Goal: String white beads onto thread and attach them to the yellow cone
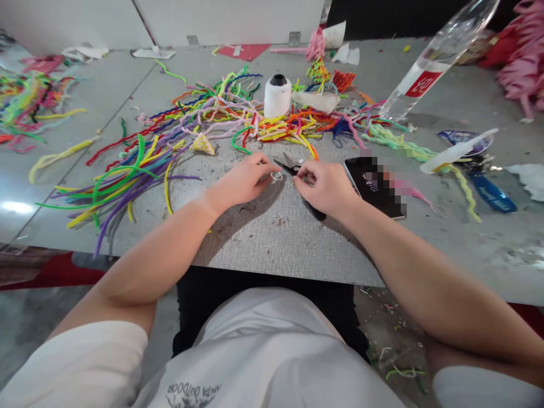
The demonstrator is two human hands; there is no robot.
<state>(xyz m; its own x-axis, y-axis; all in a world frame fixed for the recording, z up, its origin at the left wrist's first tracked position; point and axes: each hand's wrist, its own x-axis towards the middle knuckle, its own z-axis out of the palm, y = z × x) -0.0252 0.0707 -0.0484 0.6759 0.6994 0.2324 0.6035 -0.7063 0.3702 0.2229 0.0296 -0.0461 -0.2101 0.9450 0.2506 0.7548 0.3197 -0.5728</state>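
My left hand (pixel 249 180) is closed in a pinch on fine white thread (pixel 277 177), which forms a small tangled loop beside the fingertips. Close by on the right, my right hand (pixel 326 186) is also pinched, its fingertips at the thread's other side. Under the right hand lies a pair of scissors (pixel 291 164), blades pointing away to the left and black handles partly hidden by the fingers. A white thread spool (pixel 277 99) with a black top stands behind both hands, among bright fuzzy strands.
Bundles of coloured fuzzy strands (pixel 140 164) spread over the left and back of the table. On the right are a phone (pixel 374 190), a tilted plastic bottle (pixel 425 79), a glue-like white stick (pixel 459 152) and a blue tag (pixel 493 192). The table's front edge runs before my lap.
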